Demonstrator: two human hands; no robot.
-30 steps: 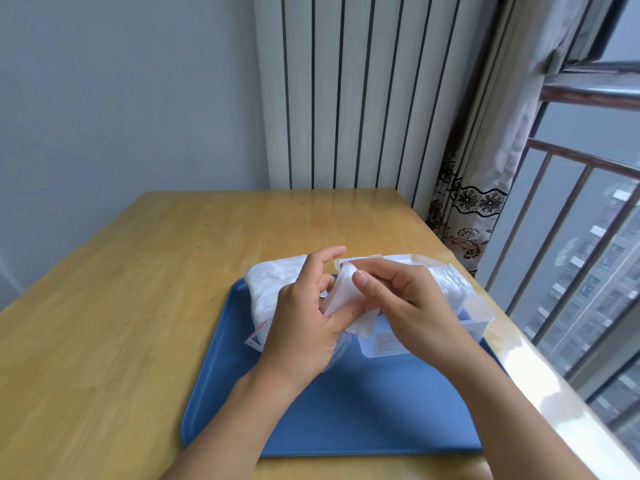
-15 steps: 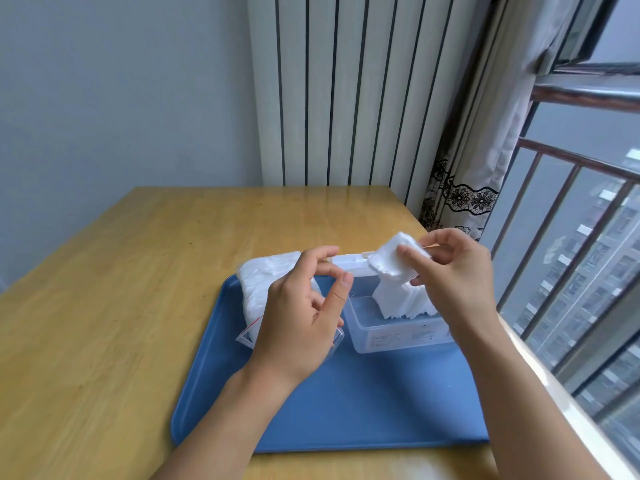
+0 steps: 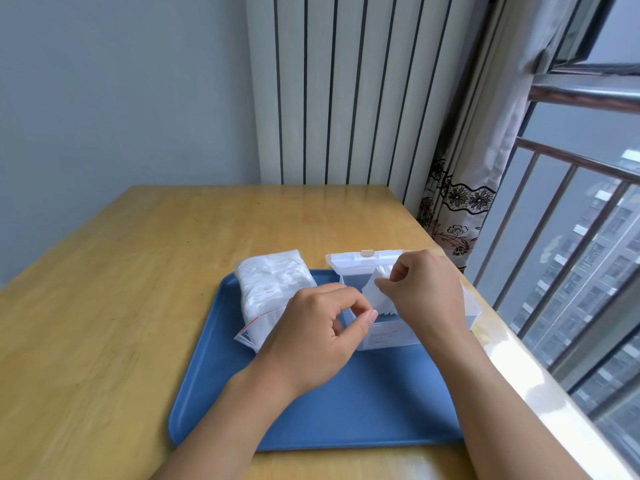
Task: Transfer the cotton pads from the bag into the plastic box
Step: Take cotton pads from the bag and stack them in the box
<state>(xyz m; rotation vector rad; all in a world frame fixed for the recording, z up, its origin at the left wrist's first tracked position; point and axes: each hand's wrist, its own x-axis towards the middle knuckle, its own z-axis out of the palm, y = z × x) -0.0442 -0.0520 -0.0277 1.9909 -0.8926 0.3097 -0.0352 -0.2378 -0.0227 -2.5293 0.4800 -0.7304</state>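
A clear zip bag (image 3: 273,285) full of white cotton pads lies on the left of the blue tray (image 3: 363,410). To its right stands the clear plastic box (image 3: 391,336), its lid (image 3: 363,261) flipped back. My right hand (image 3: 422,292) is over the box and pinches white cotton pads (image 3: 375,296) that reach down inside it. My left hand (image 3: 318,341) hovers in front of the bag's mouth and the box's left corner, fingers loosely curled, with nothing visible in them. It hides the bag's opening.
The tray sits on a wooden table (image 3: 138,306) near its right edge. Past that edge are a window railing (image 3: 554,237) and a patterned curtain (image 3: 457,209). A white radiator (image 3: 329,91) stands behind the table's far edge.
My right hand pulled pads away from the bag, carried them right over the box, then lowered them into it. My left hand let go and stayed near the bag mouth.
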